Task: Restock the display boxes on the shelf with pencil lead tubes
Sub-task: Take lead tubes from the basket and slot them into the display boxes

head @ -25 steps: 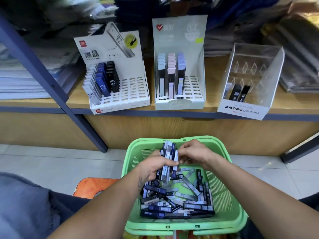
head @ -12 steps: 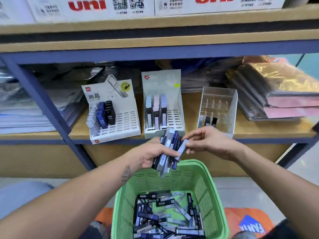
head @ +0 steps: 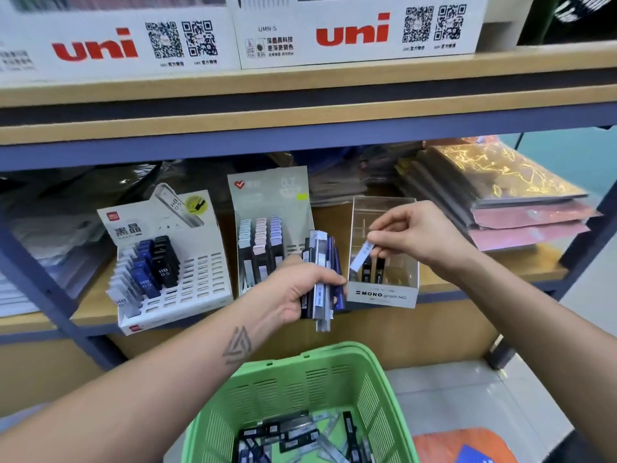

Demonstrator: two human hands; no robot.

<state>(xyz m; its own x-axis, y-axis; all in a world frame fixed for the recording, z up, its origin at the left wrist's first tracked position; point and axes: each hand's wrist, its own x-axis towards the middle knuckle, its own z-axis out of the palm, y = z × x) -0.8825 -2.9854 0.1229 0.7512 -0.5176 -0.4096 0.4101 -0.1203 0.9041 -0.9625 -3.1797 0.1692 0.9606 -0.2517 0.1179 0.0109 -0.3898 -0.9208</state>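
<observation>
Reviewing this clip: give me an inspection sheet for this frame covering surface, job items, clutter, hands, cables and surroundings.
Surface: wooden shelf on a blue metal frame.
Job's things: white HB box partly filled at its left; grey 0.7 box with three columns; clear MONO box nearly empty; green basket holding loose tubes.
Clutter: stacked packets at the right of the shelf.
Grippers: left hand grips a bundle of tubes; right hand pinches a single tube over the MONO box.
Cables: nothing seen.
Surroundings: uni cartons on the shelf above; tiled floor.
</observation>
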